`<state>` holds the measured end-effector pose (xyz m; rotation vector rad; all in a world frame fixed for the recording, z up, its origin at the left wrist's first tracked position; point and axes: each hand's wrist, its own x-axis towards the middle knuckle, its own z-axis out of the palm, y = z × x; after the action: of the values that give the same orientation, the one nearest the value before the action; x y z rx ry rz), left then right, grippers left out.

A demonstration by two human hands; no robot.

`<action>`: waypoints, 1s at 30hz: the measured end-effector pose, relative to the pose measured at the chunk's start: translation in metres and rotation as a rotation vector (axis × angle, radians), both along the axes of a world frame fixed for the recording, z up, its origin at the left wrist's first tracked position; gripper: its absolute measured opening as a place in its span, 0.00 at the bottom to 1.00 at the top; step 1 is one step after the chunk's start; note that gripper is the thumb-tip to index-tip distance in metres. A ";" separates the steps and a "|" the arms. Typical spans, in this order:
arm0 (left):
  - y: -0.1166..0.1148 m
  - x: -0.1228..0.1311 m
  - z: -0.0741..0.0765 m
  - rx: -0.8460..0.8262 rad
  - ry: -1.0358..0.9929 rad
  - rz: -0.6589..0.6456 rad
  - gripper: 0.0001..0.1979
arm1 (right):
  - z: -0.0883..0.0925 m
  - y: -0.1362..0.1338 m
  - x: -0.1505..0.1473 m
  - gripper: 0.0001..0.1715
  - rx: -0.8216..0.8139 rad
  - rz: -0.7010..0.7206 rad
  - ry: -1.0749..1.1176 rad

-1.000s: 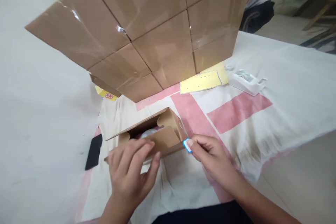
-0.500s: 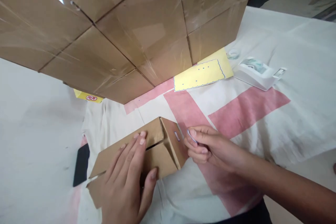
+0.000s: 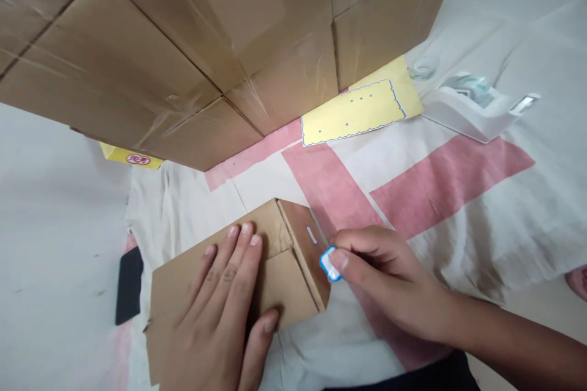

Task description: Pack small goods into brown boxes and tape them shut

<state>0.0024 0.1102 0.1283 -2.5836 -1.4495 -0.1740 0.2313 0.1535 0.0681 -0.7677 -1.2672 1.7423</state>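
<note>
A brown cardboard box lies on the cloth in front of me, its two top flaps folded together. My left hand rests flat across the flaps with the fingers stretched out. On the box's right end face is a small pale label. Just right of that face, my right hand pinches a small white sticker with a blue wavy border between thumb and forefinger. The sticker appears apart from the box. Part of it is covered by the thumb.
Taped cardboard boxes form a stack at the back. A yellow sticker sheet lies by its foot, beside a white tape dispenser and a tape roll. At left are a black flat object and a yellow packet.
My right hand has turned, so the sticker's face now shows. The left hand has pressed the flaps flatter, and the gap between them has narrowed. The view has shifted slightly.
</note>
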 end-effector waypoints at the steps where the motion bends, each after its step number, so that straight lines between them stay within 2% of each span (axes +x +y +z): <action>1: 0.000 0.000 0.000 -0.005 -0.003 0.002 0.32 | 0.000 0.000 0.001 0.26 -0.021 0.012 0.019; 4: -0.003 -0.001 0.000 -0.030 -0.020 0.034 0.32 | -0.001 0.000 0.001 0.24 -0.156 0.086 0.113; 7: -0.005 -0.001 0.000 -0.053 -0.040 0.067 0.33 | -0.008 0.001 0.000 0.21 -0.342 0.196 0.319; 13: -0.005 0.001 0.002 -0.069 -0.055 0.043 0.32 | -0.018 0.004 -0.002 0.23 -0.603 0.407 0.626; 15: -0.006 0.001 0.004 -0.090 -0.050 0.060 0.33 | -0.019 0.005 -0.002 0.24 -0.618 0.453 0.664; 26: -0.005 0.005 0.003 -0.090 -0.140 0.061 0.31 | -0.023 0.005 -0.002 0.23 -0.613 0.521 0.770; 28: -0.004 0.007 0.002 -0.077 -0.161 0.060 0.30 | -0.021 0.004 -0.001 0.23 -0.563 0.499 0.732; 30: -0.005 0.007 0.001 -0.063 -0.192 0.091 0.28 | -0.017 0.003 0.001 0.23 -0.438 0.429 0.589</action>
<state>0.0096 0.1056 0.1293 -2.6052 -1.6585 -0.3798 0.2324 0.1565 0.0510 -0.1665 -0.6781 2.4073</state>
